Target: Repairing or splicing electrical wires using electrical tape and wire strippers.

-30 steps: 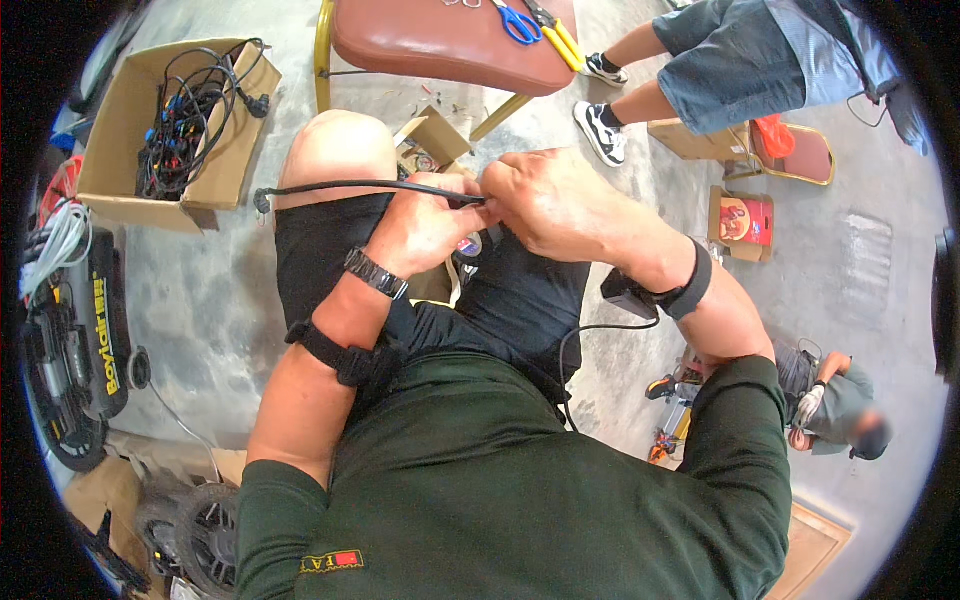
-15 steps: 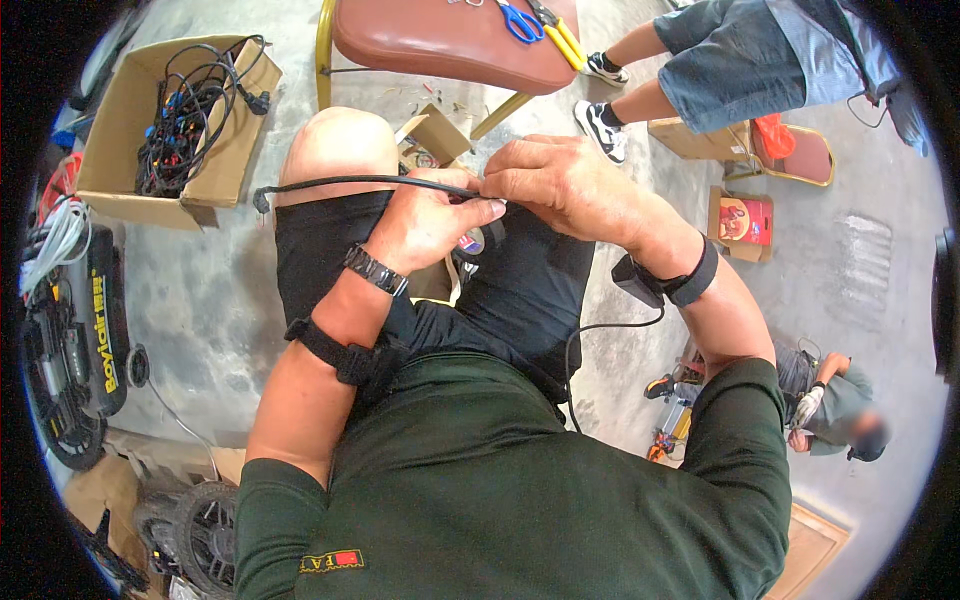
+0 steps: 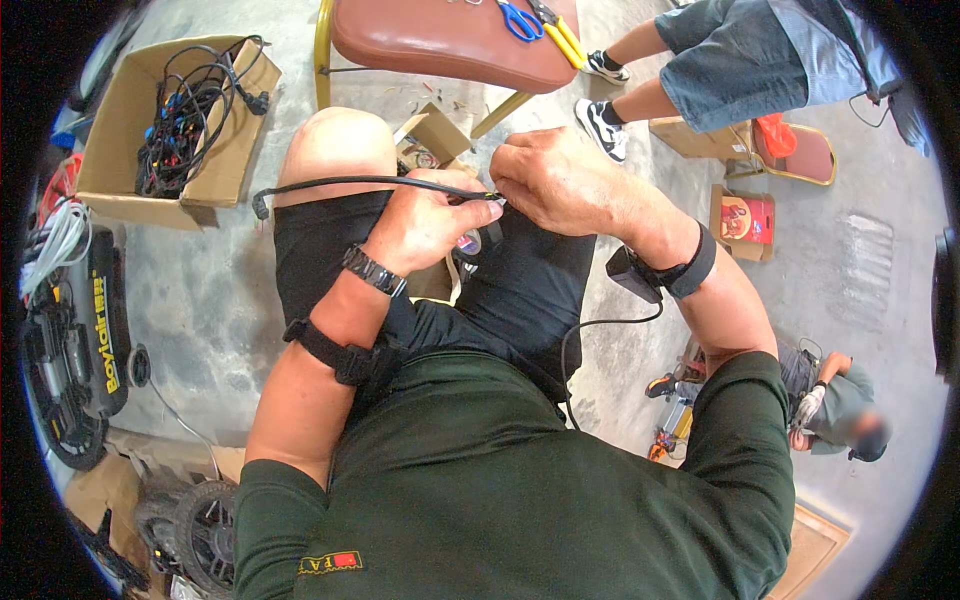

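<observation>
A thin black cable [image 3: 345, 182] runs over my left knee, with a small dark plug-like end hanging at its left. My left hand [image 3: 425, 225] is closed on this cable, pinching it near its right end between thumb and fingers. A yellowish bit, perhaps bare wire, shows just past the thumb. Right beside that end, my right hand [image 3: 555, 185] is closed, fingers curled together; what they grip is hidden by the hand. Below the hands, between my thighs, a small round roll-like object [image 3: 469, 242] is partly covered.
Ahead stands a brown padded chair [image 3: 440, 45] with blue-handled scissors [image 3: 520, 20] and yellow-handled pliers [image 3: 565, 42]. A cardboard box [image 3: 105, 150] of tangled cables is at left, a small open carton [image 3: 438, 132] before me. One person [image 3: 740, 65] stands ahead right; another [image 3: 845, 400] is at right.
My right hand has shifted slightly right, off the cable's end, and its fingers have curled in more, baring the yellowish bit. My left hand has kept its hold on the cable.
</observation>
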Motion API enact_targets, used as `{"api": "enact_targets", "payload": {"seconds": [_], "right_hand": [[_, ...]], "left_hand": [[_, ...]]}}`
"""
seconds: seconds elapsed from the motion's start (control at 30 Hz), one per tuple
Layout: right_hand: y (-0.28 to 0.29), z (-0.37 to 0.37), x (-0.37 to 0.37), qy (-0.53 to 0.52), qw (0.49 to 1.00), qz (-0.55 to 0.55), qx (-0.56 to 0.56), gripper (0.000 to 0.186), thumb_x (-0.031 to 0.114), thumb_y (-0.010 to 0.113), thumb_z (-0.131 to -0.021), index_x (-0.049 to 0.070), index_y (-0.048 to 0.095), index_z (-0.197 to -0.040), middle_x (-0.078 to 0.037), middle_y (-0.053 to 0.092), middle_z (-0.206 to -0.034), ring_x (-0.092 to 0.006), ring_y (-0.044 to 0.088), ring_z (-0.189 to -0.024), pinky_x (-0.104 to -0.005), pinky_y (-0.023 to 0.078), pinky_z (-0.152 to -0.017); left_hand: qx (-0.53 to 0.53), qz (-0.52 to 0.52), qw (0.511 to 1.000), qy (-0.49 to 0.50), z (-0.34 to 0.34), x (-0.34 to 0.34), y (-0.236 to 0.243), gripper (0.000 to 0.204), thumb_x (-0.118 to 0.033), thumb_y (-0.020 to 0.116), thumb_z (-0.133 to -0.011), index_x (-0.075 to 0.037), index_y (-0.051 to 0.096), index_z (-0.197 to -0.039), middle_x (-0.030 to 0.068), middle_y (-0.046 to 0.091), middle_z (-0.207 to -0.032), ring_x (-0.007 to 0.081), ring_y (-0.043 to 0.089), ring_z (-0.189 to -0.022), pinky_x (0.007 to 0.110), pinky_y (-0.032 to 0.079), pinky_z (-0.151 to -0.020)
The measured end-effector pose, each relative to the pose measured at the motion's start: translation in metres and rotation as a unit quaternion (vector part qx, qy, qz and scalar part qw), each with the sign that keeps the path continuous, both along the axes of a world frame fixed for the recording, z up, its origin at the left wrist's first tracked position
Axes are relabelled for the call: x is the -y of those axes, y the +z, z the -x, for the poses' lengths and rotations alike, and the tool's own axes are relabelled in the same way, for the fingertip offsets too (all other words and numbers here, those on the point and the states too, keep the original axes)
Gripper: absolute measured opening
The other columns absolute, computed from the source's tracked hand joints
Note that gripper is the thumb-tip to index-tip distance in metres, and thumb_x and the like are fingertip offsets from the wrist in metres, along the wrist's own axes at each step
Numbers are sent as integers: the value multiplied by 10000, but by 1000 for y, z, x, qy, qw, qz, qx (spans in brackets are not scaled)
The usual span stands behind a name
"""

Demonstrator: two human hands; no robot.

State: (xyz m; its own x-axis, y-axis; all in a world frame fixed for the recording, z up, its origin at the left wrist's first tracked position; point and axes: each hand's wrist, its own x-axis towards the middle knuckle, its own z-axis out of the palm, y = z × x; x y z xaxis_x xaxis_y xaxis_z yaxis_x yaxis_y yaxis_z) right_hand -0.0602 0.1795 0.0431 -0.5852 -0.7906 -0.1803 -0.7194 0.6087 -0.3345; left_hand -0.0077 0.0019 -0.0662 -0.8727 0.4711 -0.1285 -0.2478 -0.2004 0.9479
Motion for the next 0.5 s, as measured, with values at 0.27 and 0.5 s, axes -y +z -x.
{"api": "enact_targets", "payload": {"seconds": [0.27, 0.5], "right_hand": [[4, 0, -2, -26, 996, -67, 48, 110, 84, 651, -797, 10, 588, -849, -155, 608, -759, -385, 619, -714, -443, 510, -671], [5, -8, -9, 27, 998, 26, -54, 155, 104, 665, -729, 61, 583, -853, -110, 583, -809, -334, 625, -789, -422, 524, -694]], "left_hand": [[12, 12, 1000, 5, 0, -1, 0, 115, -97, 727, -843, 12, 706, -875, 41, 661, -736, 81, 571, -615, 267, 483, -538], [-7, 14, 1000, 15, 1, -1, -4, 142, -122, 742, -834, 12, 700, -856, 26, 646, -707, 76, 563, -599, 261, 475, -525]]}}
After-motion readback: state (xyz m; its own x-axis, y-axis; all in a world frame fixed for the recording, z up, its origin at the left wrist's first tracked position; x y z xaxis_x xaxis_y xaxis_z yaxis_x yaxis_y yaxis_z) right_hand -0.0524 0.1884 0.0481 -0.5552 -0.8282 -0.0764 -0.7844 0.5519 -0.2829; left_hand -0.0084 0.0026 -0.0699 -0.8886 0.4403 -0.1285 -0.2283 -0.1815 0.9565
